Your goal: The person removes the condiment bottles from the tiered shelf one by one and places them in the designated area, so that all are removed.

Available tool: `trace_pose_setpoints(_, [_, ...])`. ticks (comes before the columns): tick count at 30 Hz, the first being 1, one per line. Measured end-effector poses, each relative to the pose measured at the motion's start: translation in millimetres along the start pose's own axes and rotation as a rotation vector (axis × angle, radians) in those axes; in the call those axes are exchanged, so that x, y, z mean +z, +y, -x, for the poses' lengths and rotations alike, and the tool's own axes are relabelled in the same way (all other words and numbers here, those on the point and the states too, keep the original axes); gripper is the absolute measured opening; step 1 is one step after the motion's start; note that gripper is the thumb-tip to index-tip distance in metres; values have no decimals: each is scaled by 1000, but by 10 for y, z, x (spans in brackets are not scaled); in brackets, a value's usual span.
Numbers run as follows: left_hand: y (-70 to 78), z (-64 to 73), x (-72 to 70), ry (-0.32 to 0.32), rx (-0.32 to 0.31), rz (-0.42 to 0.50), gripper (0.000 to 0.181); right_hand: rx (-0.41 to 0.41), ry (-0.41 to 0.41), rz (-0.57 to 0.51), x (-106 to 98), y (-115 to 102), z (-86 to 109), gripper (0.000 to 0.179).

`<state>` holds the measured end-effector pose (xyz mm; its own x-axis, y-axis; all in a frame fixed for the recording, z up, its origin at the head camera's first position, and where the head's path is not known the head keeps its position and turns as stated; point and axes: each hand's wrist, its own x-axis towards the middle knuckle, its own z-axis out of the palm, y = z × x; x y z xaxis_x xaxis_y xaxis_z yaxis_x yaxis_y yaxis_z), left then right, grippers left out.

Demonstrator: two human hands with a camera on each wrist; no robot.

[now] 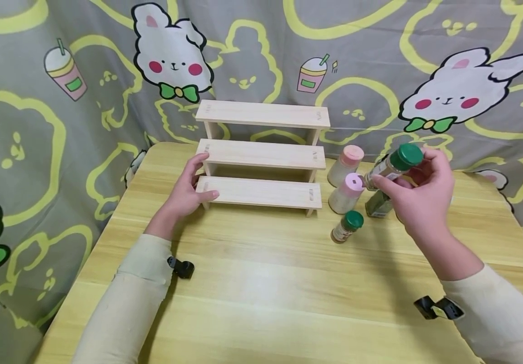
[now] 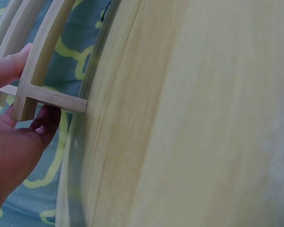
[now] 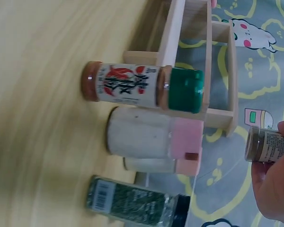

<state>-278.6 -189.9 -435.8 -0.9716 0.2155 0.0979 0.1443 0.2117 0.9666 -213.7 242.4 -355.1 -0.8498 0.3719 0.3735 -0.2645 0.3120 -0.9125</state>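
Note:
A pale wooden three-tier shelf rack (image 1: 261, 154) stands at the back of the table. My left hand (image 1: 184, 191) grips its left end; in the left wrist view the thumb and fingers lie around the wood of the rack (image 2: 35, 71). My right hand (image 1: 431, 202) holds a green-lidded spice jar (image 1: 383, 171) raised and tilted above the other containers. The right wrist view shows the held jar's clear base and printed label (image 3: 274, 145), its lid out of frame. Below stand a red-labelled spice jar with a green lid (image 3: 128, 85) and a dried-herb jar (image 3: 132, 201).
A pink-lidded shaker (image 1: 344, 167) and a lilac-lidded shaker (image 1: 345, 196) stand just right of the rack. Behind the table (image 1: 261, 283) hangs a grey patterned curtain (image 1: 370, 30), which also runs along the left side.

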Motion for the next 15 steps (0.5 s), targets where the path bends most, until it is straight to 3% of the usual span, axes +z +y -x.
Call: trace_pose_setpoints(15, [-2, 2, 7, -4, -2, 1, 89, 48, 24, 18, -197, 328, 260, 60])
